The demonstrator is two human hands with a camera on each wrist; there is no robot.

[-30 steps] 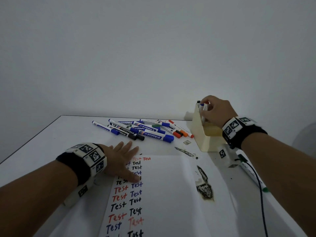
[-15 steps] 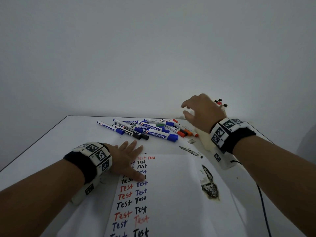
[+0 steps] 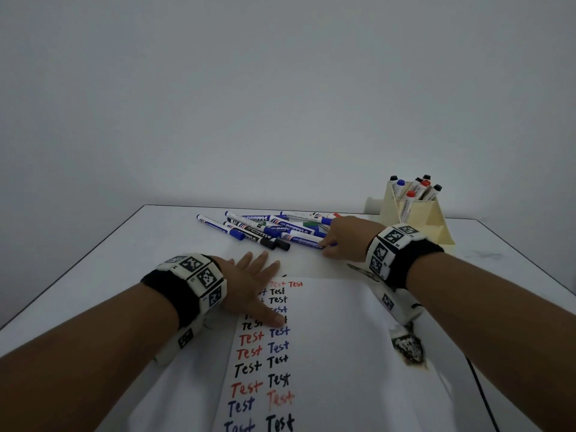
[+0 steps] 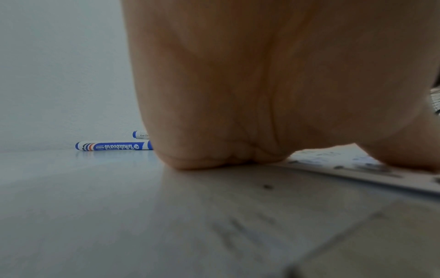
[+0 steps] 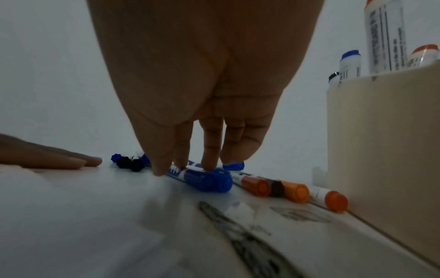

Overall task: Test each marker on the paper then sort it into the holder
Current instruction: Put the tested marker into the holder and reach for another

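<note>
left hand [image 3: 249, 285] lies flat with fingers spread, pinning the paper [image 3: 327, 353] for writing. right hand [image 3: 346, 236] closes fingertips on a blue marker [image 5: 204, 179] in the table pile, near the holder [image 3: 417, 219] of tested ones.

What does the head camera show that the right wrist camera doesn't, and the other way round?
Only the head view shows the paper with its "Test" words and the left hand lying flat on it. Only the right wrist view shows the right hand's fingertips touching the blue-capped marker, and the orange caps beside it. Both show the right hand, the loose markers and the holder.
</note>
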